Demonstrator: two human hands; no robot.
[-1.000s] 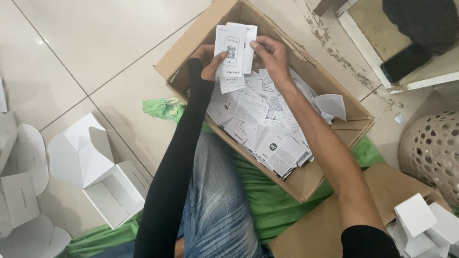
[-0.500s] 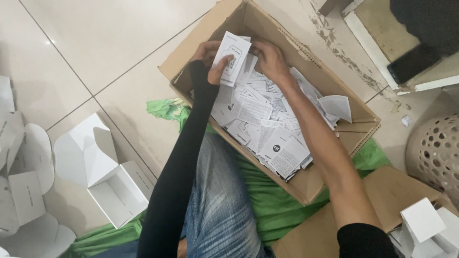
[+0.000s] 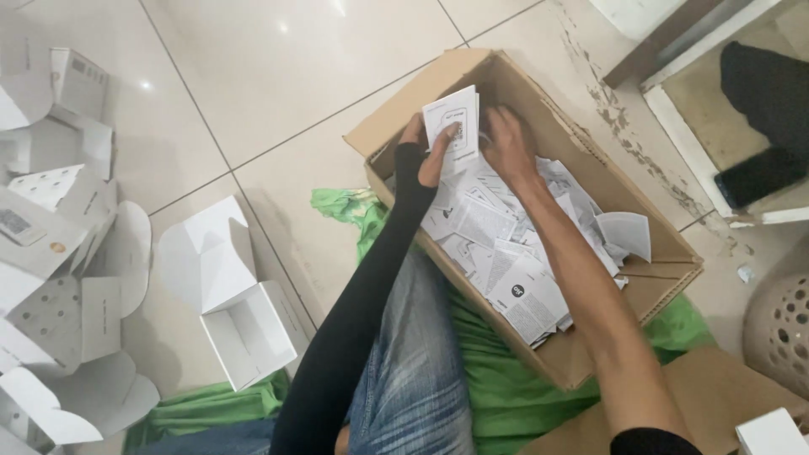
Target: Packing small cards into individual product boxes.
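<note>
An open brown cardboard box [image 3: 657, 291] on the tiled floor holds several white printed paper leaflets [image 3: 506, 253]. My left hand [image 3: 428, 152], in a black sleeve, grips a small stack of folded leaflets [image 3: 453, 126] upright at the box's far corner. Right beside that stack, my right hand [image 3: 508, 143] rests on the loose leaflets; whether it grips any is unclear.
An open white carton [image 3: 240, 316] lies on the floor at my left, with several more white cartons [image 3: 59, 253] piled at the far left. A green cloth [image 3: 497, 396] lies under the box and my jeans-clad leg. A perforated basket [image 3: 779, 324] and a dark phone [image 3: 758, 177] are at right.
The view shifted, so the box now sits more to the right. My left hand has brought the leaflet stack upright and my right hand has dropped onto the pile.
</note>
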